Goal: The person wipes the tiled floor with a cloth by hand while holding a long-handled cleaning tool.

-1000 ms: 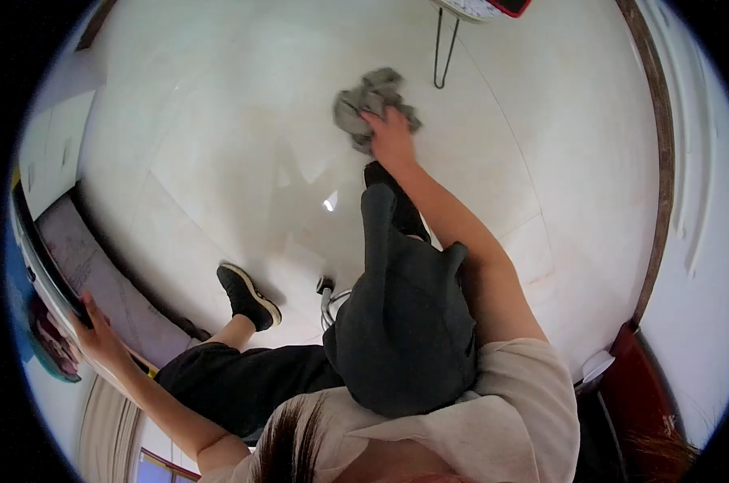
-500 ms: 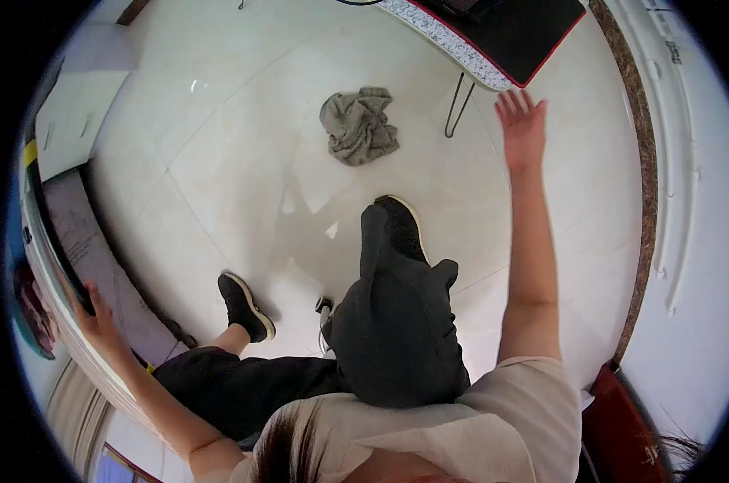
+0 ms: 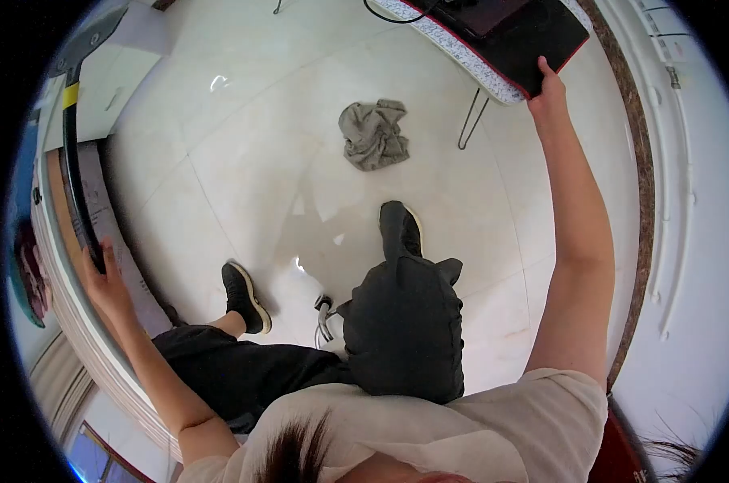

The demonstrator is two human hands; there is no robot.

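Observation:
My left hand (image 3: 109,291) is closed around the lower end of a long black bar (image 3: 72,165) with a yellow band and a grey angled head. The bar lies along a light-coloured edge at the left; its exact kind I cannot make out. At upper right my right hand (image 3: 548,95) grips the near corner of a small folding table (image 3: 493,82), where a black mat (image 3: 558,48) with red trim covers the top. Its thumb rests on the mat, while the other fingers are hidden.
A crumpled grey-brown cloth (image 3: 374,135) lies on the tiled floor (image 3: 260,145). The table's thin wire leg (image 3: 471,119) stands nearby. A white cabinet (image 3: 123,84) is at upper left. White pipes (image 3: 691,161) run along the right wall. A dark device (image 3: 485,16) sits on the mat.
My right hand has gone from open beside the table to gripping its corner. The camera view has shifted, and the bar's grey head now shows at upper left.

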